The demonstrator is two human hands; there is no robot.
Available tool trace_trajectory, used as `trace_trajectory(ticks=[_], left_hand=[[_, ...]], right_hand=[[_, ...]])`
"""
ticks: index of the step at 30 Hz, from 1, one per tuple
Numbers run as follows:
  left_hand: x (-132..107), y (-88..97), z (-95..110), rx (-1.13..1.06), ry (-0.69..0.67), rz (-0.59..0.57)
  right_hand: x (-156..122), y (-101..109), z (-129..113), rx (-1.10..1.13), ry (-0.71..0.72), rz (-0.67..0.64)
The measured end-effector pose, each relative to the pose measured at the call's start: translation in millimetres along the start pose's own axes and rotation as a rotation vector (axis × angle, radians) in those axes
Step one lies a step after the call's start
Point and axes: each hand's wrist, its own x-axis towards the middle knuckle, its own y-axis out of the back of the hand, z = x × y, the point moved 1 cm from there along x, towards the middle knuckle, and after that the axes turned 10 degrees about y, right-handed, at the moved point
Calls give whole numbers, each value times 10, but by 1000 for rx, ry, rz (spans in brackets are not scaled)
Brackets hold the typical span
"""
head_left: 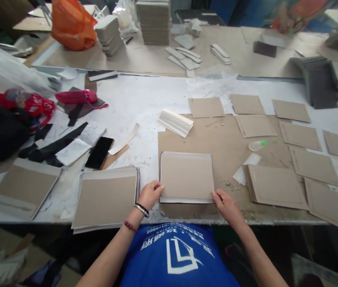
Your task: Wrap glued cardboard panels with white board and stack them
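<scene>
A tan cardboard panel [187,175] with pale strips along its top and bottom edges lies in front of me. My left hand [152,194] is closed on its lower left edge, thumb and fingers pinched together. At the lower right corner, my right hand [225,203] pinches the same panel. Under its near edge shows a brown surface. Left of my left hand is a stack of similar panels [106,195] with pale top edges. Beyond the panel sits a bundle of pale strips [175,122]. A stack of plain tan boards [276,185] lies right of my right hand.
Several tan boards [314,164] spread across the right side, near a small glue bottle [257,145] with a green tip. On the left are a phone [99,152], a notebook [81,143] and a pink pouch [76,96]. A co-worker's hand [283,20] shows at far right.
</scene>
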Motion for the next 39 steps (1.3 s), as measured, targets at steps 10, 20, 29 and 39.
trace_trajectory(ticks=[10,20,29,39], left_hand=[[-132,19,55,59,8,64],[-84,55,48,135,8,11],[-81,61,52,200,3,-17],[-98,56,41,298,3,-37]], right_hand=[[-22,60,-37,-23,-18,-57],[-18,93,-82,-192,-3,-111],[-30,121,-160,-283,-72,-179],[-45,147,-199,-266,-108,-181]])
